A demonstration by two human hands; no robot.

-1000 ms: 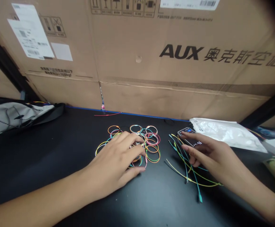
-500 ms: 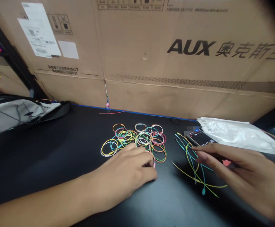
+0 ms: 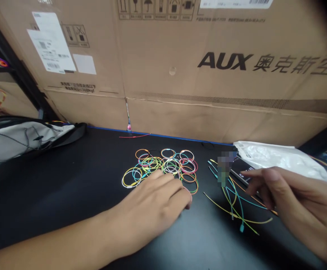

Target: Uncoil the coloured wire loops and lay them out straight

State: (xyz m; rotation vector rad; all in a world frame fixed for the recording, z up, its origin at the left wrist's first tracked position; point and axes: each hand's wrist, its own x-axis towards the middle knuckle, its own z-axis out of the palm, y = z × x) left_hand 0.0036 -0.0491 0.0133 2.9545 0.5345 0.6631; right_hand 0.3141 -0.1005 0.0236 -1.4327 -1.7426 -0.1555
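Observation:
My left hand (image 3: 163, 200) rests with curled fingers at the front of a pile of coloured wire loops (image 3: 171, 167); what lies under its fingers is hidden. The loops are closed rings in white, yellow, green, blue, orange and pink. My right hand (image 3: 289, 202) hovers at the right, its fingers bent and apart, with nothing seen between them. Beside its fingertips lie several loose straight wire cables (image 3: 235, 215) in yellow, green and teal. An orange cable (image 3: 274, 213) runs under this hand.
A phone (image 3: 240, 170) lies behind the cables, partly blurred out. Behind it is a white plastic bag (image 3: 281, 159). A red cable (image 3: 135, 136) lies near the back edge. A large cardboard box (image 3: 163, 80) walls off the back; a grey bag (image 3: 17, 138) sits at left.
My right hand has shifted right and its thumb and finger have come apart. My left fingers have curled in, hiding the pink loop end. The orange cable now shows.

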